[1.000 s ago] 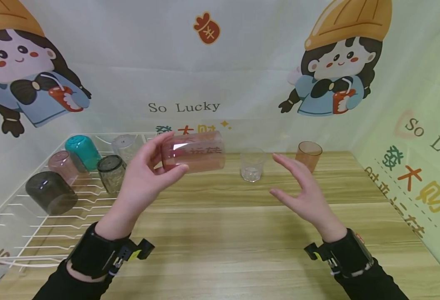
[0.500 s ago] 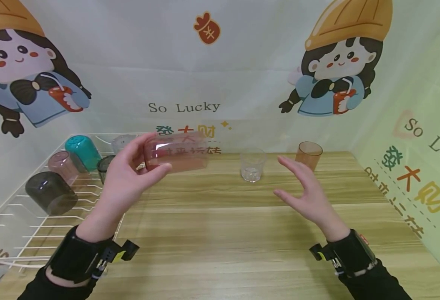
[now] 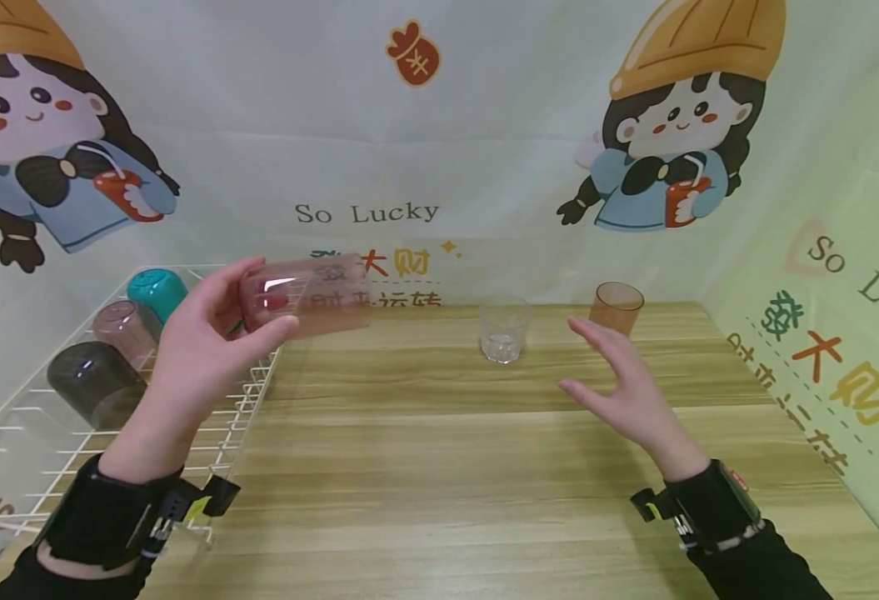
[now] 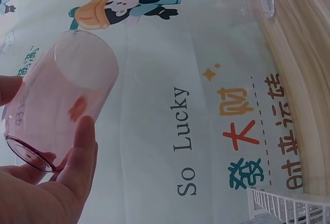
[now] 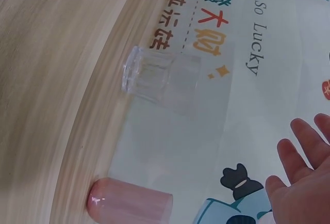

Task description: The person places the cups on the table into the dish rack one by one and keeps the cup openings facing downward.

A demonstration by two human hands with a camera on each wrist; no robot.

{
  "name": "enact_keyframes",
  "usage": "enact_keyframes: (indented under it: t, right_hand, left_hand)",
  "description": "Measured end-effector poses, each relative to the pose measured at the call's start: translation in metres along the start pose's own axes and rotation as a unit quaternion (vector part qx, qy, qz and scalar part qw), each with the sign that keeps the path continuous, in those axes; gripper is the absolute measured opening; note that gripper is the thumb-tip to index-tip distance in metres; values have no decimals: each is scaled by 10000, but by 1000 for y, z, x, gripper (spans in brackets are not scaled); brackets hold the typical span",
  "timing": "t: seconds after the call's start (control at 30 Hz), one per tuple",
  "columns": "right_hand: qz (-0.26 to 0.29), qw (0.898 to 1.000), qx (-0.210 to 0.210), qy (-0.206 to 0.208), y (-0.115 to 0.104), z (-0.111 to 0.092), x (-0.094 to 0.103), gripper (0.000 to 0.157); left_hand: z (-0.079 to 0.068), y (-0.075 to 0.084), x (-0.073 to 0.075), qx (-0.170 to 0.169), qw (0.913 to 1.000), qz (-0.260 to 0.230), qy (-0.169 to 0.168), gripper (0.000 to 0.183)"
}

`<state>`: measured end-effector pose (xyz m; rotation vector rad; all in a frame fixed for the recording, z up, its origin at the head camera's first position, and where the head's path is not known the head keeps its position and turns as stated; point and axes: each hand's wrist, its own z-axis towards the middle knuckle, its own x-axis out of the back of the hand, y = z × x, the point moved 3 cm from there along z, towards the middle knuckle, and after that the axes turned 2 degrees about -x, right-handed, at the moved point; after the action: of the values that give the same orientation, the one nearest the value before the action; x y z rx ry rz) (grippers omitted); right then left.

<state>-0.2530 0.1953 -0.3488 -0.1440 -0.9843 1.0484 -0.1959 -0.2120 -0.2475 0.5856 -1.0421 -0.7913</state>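
Note:
My left hand [image 3: 202, 354] grips a clear pink glass [image 3: 319, 292] near its base, thumb on the near side. The glass lies sideways in the air, its mouth pointing right; the left wrist view shows the fingers curled round the pink glass [image 4: 67, 95]. Raised over the right part of the table, my right hand [image 3: 630, 400] has its fingers extended and holds nothing. Beyond its fingertips stands an orange-tinted glass [image 3: 617, 304], upright, partly covered by the hand. To its left a clear glass [image 3: 504, 333] stands upright; the right wrist view shows this clear glass [image 5: 160, 74] too.
A white wire rack [image 3: 232, 433] stands at the left. Upside down on it are a dark grey glass [image 3: 94, 383], a pinkish glass [image 3: 127, 329] and a teal glass [image 3: 157, 292]. My left hand hides other glasses there. A printed cloth [image 3: 484, 150] hangs behind the wooden table [image 3: 439, 492].
My left hand has carried the pink glass leftward, from over the table to the rack's right side. My right hand has drifted slightly right and down.

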Motion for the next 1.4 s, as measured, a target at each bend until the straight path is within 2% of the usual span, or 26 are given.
enact_keyframes:
  t: [0.37, 0.63, 0.83, 1.0, 1.4]
  right_hand:
    - [-121, 9999, -57, -64, 13, -3, 3, 74]
    - [-260, 9996, -29, -76, 21, -4, 6, 73]
    - [-330, 9994, -19, -119, 21, -5, 8, 73]
    - [-386, 9991, -13, -190, 23, -6, 9, 72]
    - [-546, 9982, 48, -236, 26, -8, 10, 72]
  left_hand:
    - [-3, -8, 19, 128, 9997, 197, -7, 74]
    - [-2, -16, 35, 127, 9982, 580, 0, 75]
    - [0, -20, 46, 141, 9962, 847, -121, 75]
    - [-1, -25, 56, 301, 9944, 996, -196, 76]
    - [-2, -37, 69, 297, 9953, 922, -30, 74]
